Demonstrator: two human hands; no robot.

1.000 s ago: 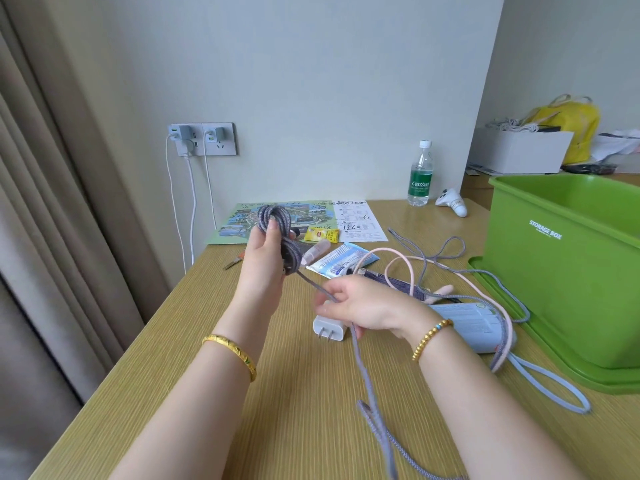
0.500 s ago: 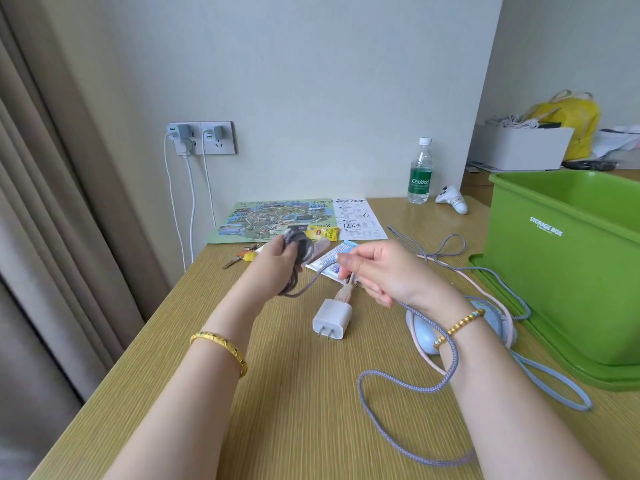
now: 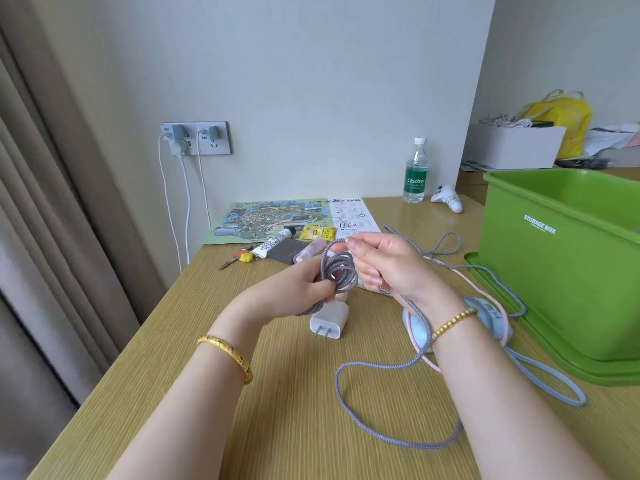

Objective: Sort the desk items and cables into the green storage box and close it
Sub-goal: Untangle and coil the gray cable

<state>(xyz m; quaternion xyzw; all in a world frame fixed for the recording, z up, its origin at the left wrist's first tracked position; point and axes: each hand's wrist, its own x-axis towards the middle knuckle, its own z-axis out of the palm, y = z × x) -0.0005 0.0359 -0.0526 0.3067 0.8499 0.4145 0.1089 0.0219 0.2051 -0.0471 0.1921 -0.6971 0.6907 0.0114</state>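
Wood-grain desk (image 3: pixel 194 393) against a pale wall, curtain at far left, wall socket w/ two chargers plugged in behind.

Far side of desk, left of centre: map sheet (image 3: pixel 270 218), keys (image 3: pixel 239 258), a white tube (image 3: pixel 273 243), dark flat case (image 3: pixel 285 252), yellow sachet (image 3: pixel 317 233). None boxed yet.

Centre: left hand (image 3: pixel 298 292) grips the coiled part of the purple braided cable (image 3: pixel 337 271), fingers curled round the bundle, loops standing roughly upright. White plug adapter (image 3: pixel 329 320) lies on the desk just below the coil, prongs toward the camera.

Right hand (image 3: pixel 384 265) sits just right of the coil, thumb and forefinger pinching the strand at the top of the loop. Free tail drops under the right wrist, then swings in a big slack loop on the desk toward the camera. So the unwound length lies near-side and right of the fingers; I'd guess the next wrap gets fed by the right hand, left only steadying.

Right: pink cable (image 3: pixel 481 289) and pale blue cable (image 3: pixel 554 386) trail over a light blue device (image 3: pixel 420 336), partly hidden by the wrist. Green storage box (image 3: pixel 561 271) stands open at desk's right edge, seemingly on its lid (image 3: pixel 588 372). Right hand is nearer it. Task looks early: most items out.
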